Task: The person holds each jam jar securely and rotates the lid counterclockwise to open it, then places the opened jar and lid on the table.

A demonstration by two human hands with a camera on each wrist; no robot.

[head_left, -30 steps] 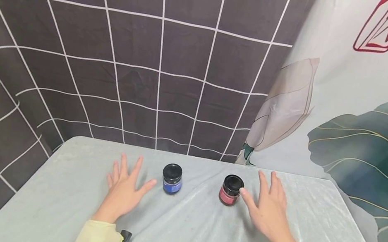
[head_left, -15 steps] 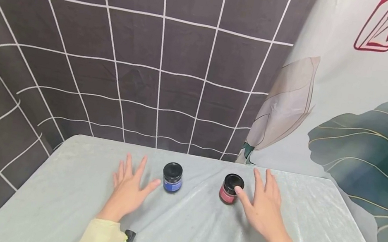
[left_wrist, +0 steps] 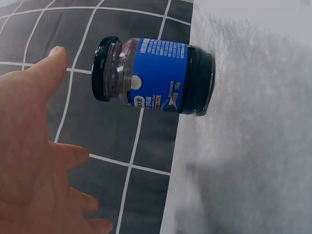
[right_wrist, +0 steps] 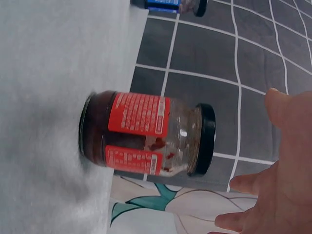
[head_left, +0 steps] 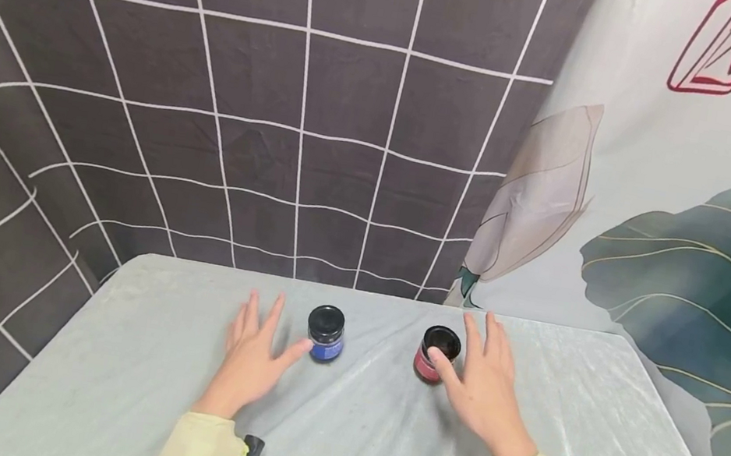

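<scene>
I'm watching two small glass jars stand upright on a pale, cloth-covered worktop (head_left: 348,438), and the blue-labelled jar (head_left: 325,334) is my landmark. The person's left hand (head_left: 249,364) is just to the left of it, fingers spread and thumb pointing its way. That grip is apart, and the left wrist view shows a gap between the thumb and the jar's black lid (left_wrist: 101,69).

To the right of the blue-labelled jar, well apart from it, is the red-labelled jar (right_wrist: 146,134), its lower part dark and its upper glass smeared. The right hand (head_left: 486,392) is farther right again, its grip apart too, with the thumb crossing in front of the red-labelled jar from overhead; the right wrist view shows them separate.

Pale yellow sleeves (head_left: 201,448) come in on the near side of the blue-labelled jar. Beyond it hangs a dark cloth with white grid lines (head_left: 350,92); off to its right is a white hanging printed with big leaves (head_left: 699,270).
</scene>
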